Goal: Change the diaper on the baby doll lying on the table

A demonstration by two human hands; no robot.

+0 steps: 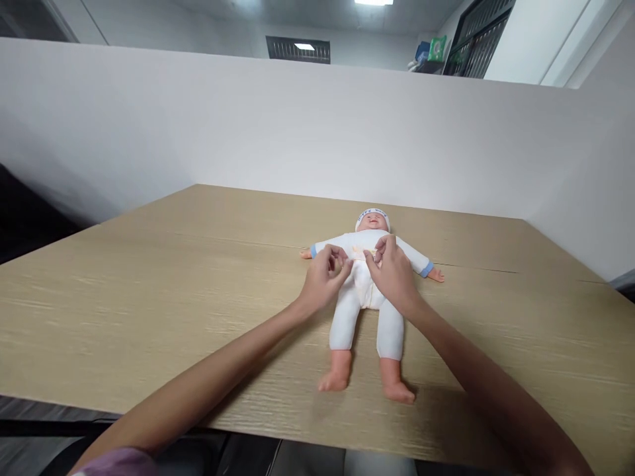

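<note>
**Indoors, a wooden table (124, 297) bears a doll (370, 239) laid on its back**

A pale wall (307, 132) stretches across the scene just behind the tabletop. Over its upper edge shows more of the room: a ceiling (297, 14) with a bright light (374, 2), a dark barred window (479, 39) at the right, a smaller barred opening (297, 49) farther back, and a green packet (437, 48). The table, light brown and grained, carries a thin seam running crosswise; gray floor (24, 449) is visible below its near left edge. Right of center on that surface lies the doll in white clothing, head toward the wall, bare feet toward the near edge, arms spread wide. The left hand (322, 277) and right hand (393, 274) are poised at either side of its waist, fingers curled and thumbs drawn in; whether either pinches the diaper (366, 287) between the doll's legs cannot be told. A lettered white headband (373, 212) circles the head, and blue cuffs (313, 251) end the sleeves.
</note>
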